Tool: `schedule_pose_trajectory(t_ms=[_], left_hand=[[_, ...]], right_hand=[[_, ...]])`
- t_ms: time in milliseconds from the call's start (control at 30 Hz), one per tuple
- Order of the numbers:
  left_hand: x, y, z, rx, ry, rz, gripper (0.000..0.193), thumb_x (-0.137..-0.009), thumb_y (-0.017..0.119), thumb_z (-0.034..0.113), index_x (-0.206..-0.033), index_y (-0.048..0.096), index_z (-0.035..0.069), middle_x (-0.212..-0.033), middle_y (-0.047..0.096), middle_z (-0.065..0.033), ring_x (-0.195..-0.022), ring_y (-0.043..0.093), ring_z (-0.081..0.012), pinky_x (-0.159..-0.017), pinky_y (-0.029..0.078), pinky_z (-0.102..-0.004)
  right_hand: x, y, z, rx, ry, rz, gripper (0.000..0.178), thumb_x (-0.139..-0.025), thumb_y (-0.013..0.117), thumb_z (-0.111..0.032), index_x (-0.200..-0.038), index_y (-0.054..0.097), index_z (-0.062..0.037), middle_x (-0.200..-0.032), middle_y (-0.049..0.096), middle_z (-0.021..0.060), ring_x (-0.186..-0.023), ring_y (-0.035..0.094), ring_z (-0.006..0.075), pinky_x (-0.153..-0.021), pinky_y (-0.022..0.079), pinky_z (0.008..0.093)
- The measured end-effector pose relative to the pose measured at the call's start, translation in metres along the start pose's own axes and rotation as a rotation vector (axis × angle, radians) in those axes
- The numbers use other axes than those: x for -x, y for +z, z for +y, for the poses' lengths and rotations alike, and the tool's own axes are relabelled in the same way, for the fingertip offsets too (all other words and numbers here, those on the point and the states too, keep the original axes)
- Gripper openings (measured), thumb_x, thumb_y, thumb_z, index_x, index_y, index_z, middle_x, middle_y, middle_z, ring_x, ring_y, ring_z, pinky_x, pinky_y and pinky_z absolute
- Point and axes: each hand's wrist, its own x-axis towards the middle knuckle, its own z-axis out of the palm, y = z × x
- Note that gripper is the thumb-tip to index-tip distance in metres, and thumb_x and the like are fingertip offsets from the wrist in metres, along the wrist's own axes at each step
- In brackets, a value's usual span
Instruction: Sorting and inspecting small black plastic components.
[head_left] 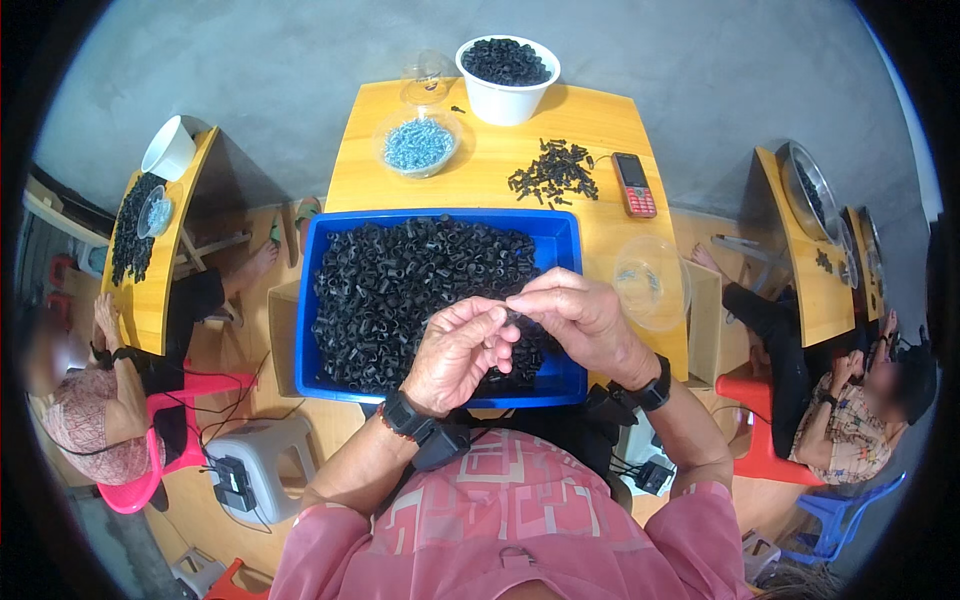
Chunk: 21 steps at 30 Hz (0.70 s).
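Small dark piece (513, 316), mostly hidden from me, between the fingertips of both hands, above the tray. The left hand (452, 352) pinches it, thumb against finger; the right hand (590, 322) meets it with thumb and forefinger closed together. Below lies the blue tray (573, 262), filled with black caps (405, 290). Beyond, on the yellow table (590, 118), stand a clear bowl (382, 160) of bluish screws (418, 143), loose black pieces (553, 172), a red phone (635, 187) and a white bucket (498, 104).
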Motion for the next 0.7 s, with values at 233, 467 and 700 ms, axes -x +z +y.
schedule_pose_trajectory(t_ms=[233, 467, 700], left_hand=[[-0.002, -0.003, -0.002, 0.036, 0.005, -0.067, 0.011, -0.098, 0.058, 0.011, -0.103, 0.064, 0.003, -0.087, 0.07, -0.011, -0.069, 0.068, -0.0173, -0.062, 0.06, -0.031], [-0.005, -0.004, -0.007, 0.036, 0.033, -0.063, 0.014, -0.097, 0.058, 0.008, -0.107, 0.062, 0.001, -0.092, 0.07, -0.0124, -0.079, 0.07, -0.0186, -0.071, 0.062, -0.0331], [-0.007, -0.003, -0.008, 0.049, 0.042, -0.101, 0.016, -0.098, 0.057, 0.009, -0.111, 0.061, 0.001, -0.095, 0.069, -0.0126, -0.082, 0.069, -0.0192, -0.072, 0.061, -0.0341]], right_hand=[[0.001, 0.002, 0.002, 0.024, -0.055, -0.005, 0.029, -0.089, 0.059, 0.008, -0.114, 0.067, -0.0063, -0.099, 0.064, 0.0108, -0.09, 0.065, 0.0232, -0.078, 0.053, 0.0307], [0.002, 0.007, 0.002, -0.028, -0.021, 0.024, 0.025, -0.09, 0.062, 0.002, -0.112, 0.069, -0.0066, -0.102, 0.064, 0.0104, -0.092, 0.064, 0.0212, -0.078, 0.053, 0.0295], [0.007, 0.013, 0.007, -0.183, 0.096, 0.067, 0.019, -0.094, 0.061, -0.003, -0.109, 0.071, -0.0051, -0.109, 0.062, 0.0124, -0.088, 0.066, 0.0158, -0.077, 0.054, 0.027]])
